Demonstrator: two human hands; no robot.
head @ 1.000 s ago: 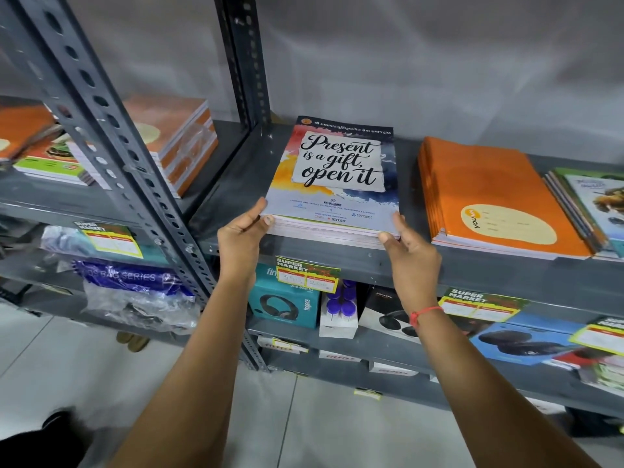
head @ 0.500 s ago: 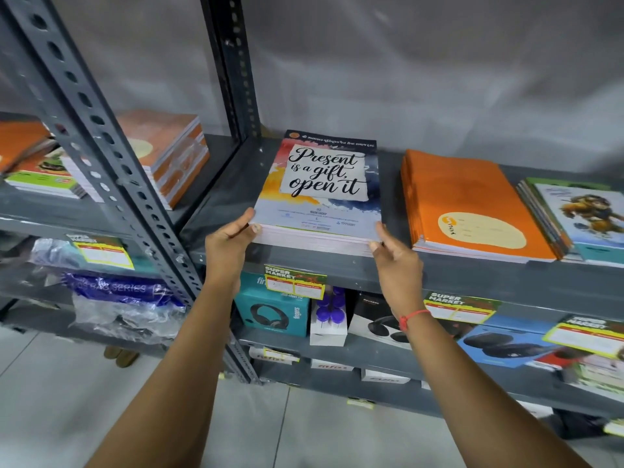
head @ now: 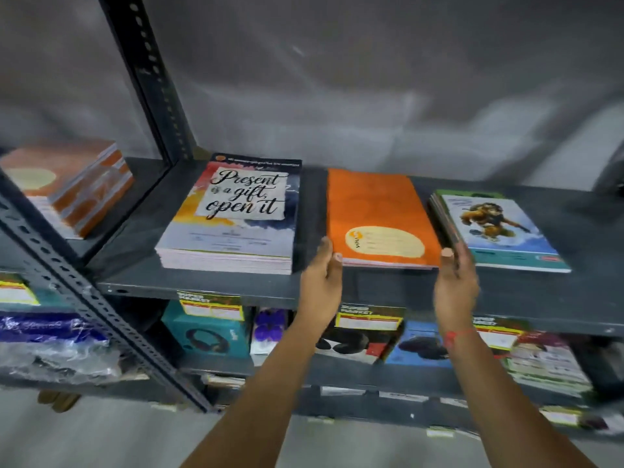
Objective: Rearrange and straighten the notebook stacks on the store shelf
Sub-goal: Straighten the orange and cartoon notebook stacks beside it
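Both hands flanking flat orange notebook stack [head: 374, 211], grey metal shelf [head: 209, 282]

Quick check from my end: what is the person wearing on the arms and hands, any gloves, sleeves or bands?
No gloves: the left hand and right hand are bare, and both forearms are uncovered as far as the frame shows, with no sleeve in view. The only item worn is a thin red thread band around the right wrist. No rings or watch are visible.

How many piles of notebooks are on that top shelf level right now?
4: a brown-orange pile at far left beyond the post, the "Present is a gift" pile, the orange pile between both hands, and the lion-cover pile at right. More may lie outside the frame.
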